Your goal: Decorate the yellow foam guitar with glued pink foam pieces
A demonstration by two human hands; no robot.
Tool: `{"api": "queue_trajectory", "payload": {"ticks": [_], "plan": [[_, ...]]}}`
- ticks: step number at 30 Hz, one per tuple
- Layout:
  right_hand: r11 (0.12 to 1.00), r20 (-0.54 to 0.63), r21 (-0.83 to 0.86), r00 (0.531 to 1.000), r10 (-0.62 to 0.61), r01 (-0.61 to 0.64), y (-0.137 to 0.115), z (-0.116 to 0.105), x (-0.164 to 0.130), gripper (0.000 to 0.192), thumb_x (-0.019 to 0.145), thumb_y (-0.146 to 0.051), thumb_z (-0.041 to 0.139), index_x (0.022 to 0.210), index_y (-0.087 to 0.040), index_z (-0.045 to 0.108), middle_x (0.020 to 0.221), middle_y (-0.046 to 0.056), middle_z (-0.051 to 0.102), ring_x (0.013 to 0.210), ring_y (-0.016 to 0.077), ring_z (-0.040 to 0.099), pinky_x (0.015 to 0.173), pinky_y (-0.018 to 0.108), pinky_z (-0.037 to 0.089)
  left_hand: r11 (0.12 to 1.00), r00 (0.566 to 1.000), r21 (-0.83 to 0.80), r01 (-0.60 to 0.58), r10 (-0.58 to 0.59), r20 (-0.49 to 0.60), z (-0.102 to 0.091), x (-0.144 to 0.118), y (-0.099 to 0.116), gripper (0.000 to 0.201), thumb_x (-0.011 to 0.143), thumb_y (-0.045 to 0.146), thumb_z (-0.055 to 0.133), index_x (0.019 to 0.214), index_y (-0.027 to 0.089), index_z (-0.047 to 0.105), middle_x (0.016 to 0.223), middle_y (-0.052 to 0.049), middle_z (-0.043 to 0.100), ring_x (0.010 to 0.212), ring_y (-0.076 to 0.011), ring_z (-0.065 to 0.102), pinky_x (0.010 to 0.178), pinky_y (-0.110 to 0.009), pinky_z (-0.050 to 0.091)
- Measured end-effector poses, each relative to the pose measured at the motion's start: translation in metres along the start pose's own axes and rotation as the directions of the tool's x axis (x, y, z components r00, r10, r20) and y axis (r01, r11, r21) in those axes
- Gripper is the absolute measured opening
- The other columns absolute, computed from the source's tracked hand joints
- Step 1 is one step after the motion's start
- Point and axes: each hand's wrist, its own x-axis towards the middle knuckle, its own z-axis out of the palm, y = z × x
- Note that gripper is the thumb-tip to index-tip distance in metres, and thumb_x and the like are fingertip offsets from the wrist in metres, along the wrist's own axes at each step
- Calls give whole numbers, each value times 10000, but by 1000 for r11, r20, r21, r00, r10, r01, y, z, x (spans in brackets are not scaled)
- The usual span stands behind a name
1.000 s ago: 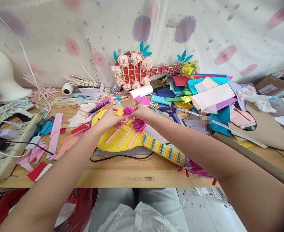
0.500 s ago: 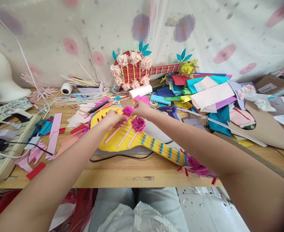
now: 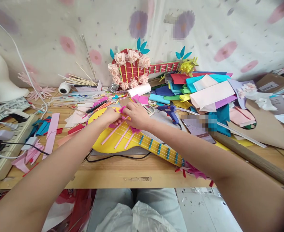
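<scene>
A yellow paper guitar (image 3: 108,141) lies flat on the wooden table (image 3: 122,172), its striped neck (image 3: 161,149) running to the right. My left hand (image 3: 111,116) rests on the guitar's upper body, fingers bent over pink strips. My right hand (image 3: 137,115) presses down right beside it and covers a magenta paper flower (image 3: 135,130), of which only an edge shows. A second small magenta flower (image 3: 121,110) peeks out between the two hands. Whether either hand pinches a flower is hidden.
A finished red paper guitar (image 3: 132,69) with pale roses leans on the back curtain. Coloured paper sheets (image 3: 204,90) pile up at the right, a blue glue gun (image 3: 168,111) lies beside them. Pink scraps (image 3: 50,132) and a power strip (image 3: 4,141) fill the left. A black cable (image 3: 117,157) runs under the guitar.
My right hand has come down from above the upper flower onto the guitar body, covering the larger magenta flower. My left hand has shifted slightly left.
</scene>
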Motion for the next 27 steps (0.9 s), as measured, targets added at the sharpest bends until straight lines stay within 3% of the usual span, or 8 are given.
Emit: {"api": "queue_trajectory", "payload": {"ticks": [11,14,16,18,20,24,27], "plan": [[997,31,-33,997,67,-66,-8,6,8,194,844,-229,482,900,-142,647,943,118,580,938,257,469,766,360,310,1000,1000,-16,18,-18,1,1,1,1,83,700,164,586,773,156,547,438,-13,513,385,-125,477,383,-210,359],[983,21,39,984,179,-180,-5,7,7,190,840,-236,489,855,-158,662,922,96,594,919,234,497,770,337,334,1000,1000,-2,22,-22,3,-6,0,1,128,719,160,541,846,150,525,520,-33,585,400,-123,489,403,-224,368],[958,14,90,962,271,-272,-2,9,6,173,825,-245,511,826,-168,666,899,82,599,892,216,515,748,316,351,998,996,69,-16,21,-83,-13,0,0,276,700,167,559,964,155,480,620,-37,632,442,-132,520,435,-237,382],[941,7,124,949,315,-314,3,12,5,153,808,-243,529,805,-175,667,877,69,601,878,202,527,732,298,362,968,966,230,-106,155,-207,-20,-2,-2,401,676,198,595,1041,167,430,707,-32,639,547,-155,573,506,-254,411],[944,3,131,952,307,-304,5,15,4,147,802,-236,532,795,-180,667,857,60,603,876,194,531,742,291,366,896,907,400,-193,319,-275,-25,-4,-5,441,665,243,616,1053,187,413,784,-26,620,701,-181,607,612,-273,436],[970,22,63,972,232,-233,5,17,7,175,816,-246,518,807,-170,675,862,75,610,862,204,525,778,315,355,776,837,548,-311,497,-228,-22,-4,-14,455,645,275,635,1032,208,406,955,-44,559,923,-214,572,780,-317,435],[986,35,-5,985,168,-168,2,17,10,196,828,-247,505,840,-151,676,889,98,610,892,221,511,806,337,335,672,757,616,-411,628,-179,-15,2,-21,469,619,226,638,1023,187,403,1068,-88,505,1050,-248,494,881,-364,403]]}}
